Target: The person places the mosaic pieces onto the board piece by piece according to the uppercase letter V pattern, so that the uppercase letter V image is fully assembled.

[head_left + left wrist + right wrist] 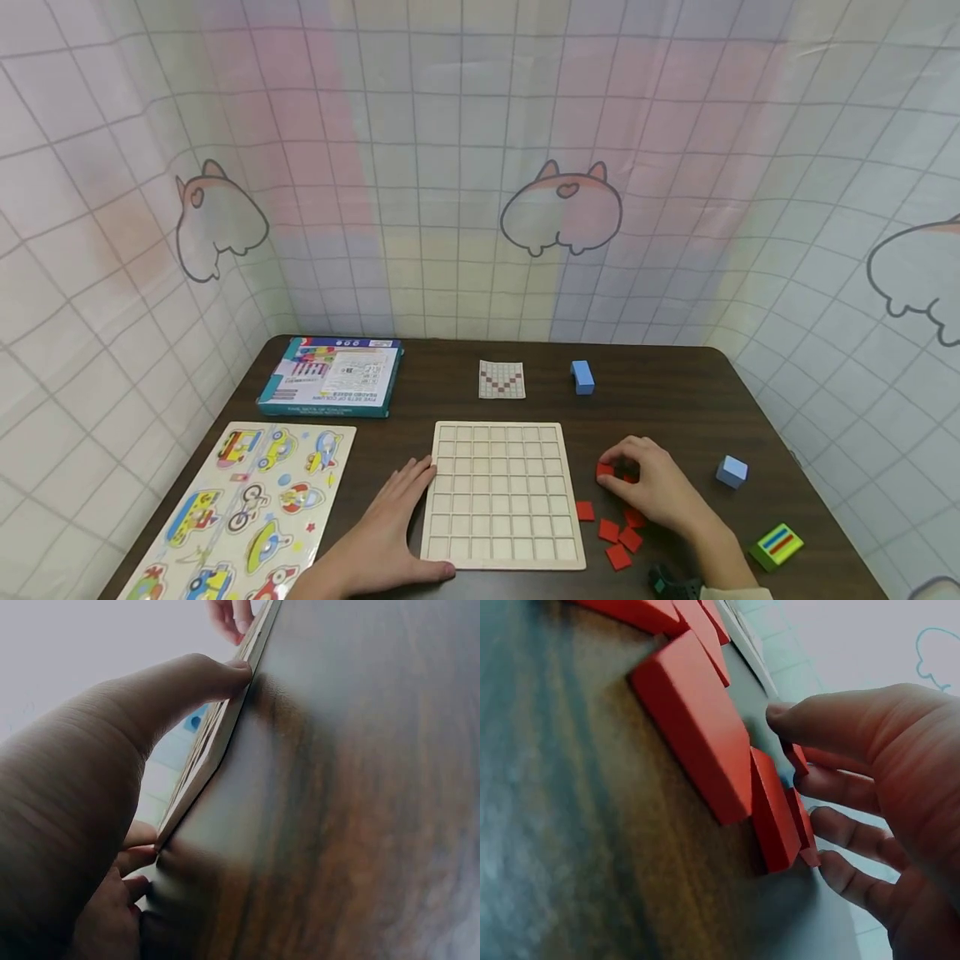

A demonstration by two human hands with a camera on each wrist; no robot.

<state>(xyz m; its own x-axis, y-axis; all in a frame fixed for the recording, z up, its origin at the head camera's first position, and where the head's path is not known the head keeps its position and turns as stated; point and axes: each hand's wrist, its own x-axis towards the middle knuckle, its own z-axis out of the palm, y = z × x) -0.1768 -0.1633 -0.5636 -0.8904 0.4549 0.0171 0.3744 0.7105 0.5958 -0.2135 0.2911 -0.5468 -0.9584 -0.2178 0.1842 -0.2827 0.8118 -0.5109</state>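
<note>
Pinching one red tile (pixel 604 471) between the thumb and fingertips of my right hand (pixel 651 487), I have my fingers curled round it just above the surface (pixel 675 392), with the other red tiles (pixel 609 531) scattered nearer my wrist and to its inner side. My left hand (pixel 390 525) lies flat with fingers straight, its thumb pressed to the near-left edge of the grid board (pixel 501 496), which sits between my two hands.

My grip on the tile looks shallow, so it could slip and drop among the loose ones, or I could knock a neighbouring tile as I lift. If my left hand eases off, the board could slide when a tile is pushed into a cell, and a tile set down askew would ride on the ridges instead of seating.

From the head view I see the empty grid and the pattern card (pixel 502 379) beyond my hands. Only the left wrist view shows my thumb tip (pixel 238 669) touching the board's edge (pixel 217 739). Only the right wrist view shows the tiles' thickness (pixel 697 735) and how two of them lean overlapped against each other beside my fingers (pixel 840 832).
</note>
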